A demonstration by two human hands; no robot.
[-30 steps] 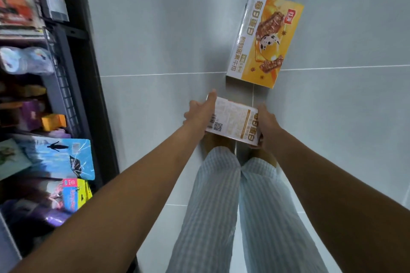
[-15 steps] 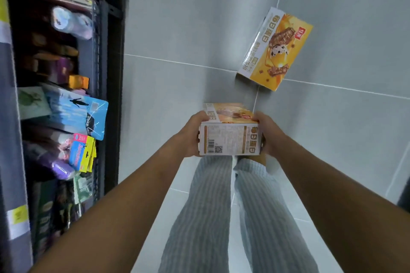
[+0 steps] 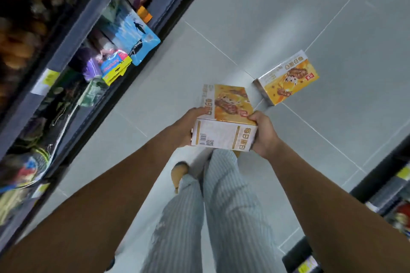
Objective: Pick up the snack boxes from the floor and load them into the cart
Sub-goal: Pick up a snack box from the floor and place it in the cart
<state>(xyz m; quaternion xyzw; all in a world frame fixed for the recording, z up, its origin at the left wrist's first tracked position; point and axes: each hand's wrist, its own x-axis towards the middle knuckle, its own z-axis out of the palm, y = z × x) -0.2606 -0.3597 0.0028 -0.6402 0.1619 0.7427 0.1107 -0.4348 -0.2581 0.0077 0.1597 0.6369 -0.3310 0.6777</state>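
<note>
Lengthwise, the snack box (image 3: 224,133) spans left hand (image 3: 188,126) to right hand (image 3: 264,135).

**A shop aisle**

I stand in a narrow aisle. The shelves (image 3: 73,35) on my left are crammed with bright snack packets (image 3: 135,35), with yellow price tags (image 3: 45,81) along their edges. Another stocked rack (image 3: 387,186) is on my right, across the grey tiled floor (image 3: 288,17).

The snack box (image 3: 224,122) is now lifted clear of the floor (image 3: 266,17) between the left hand (image 3: 188,126) and right hand (image 3: 264,135), tipped so its orange front shows above the white panel. The second box (image 3: 287,77) now appears to its right.
</note>
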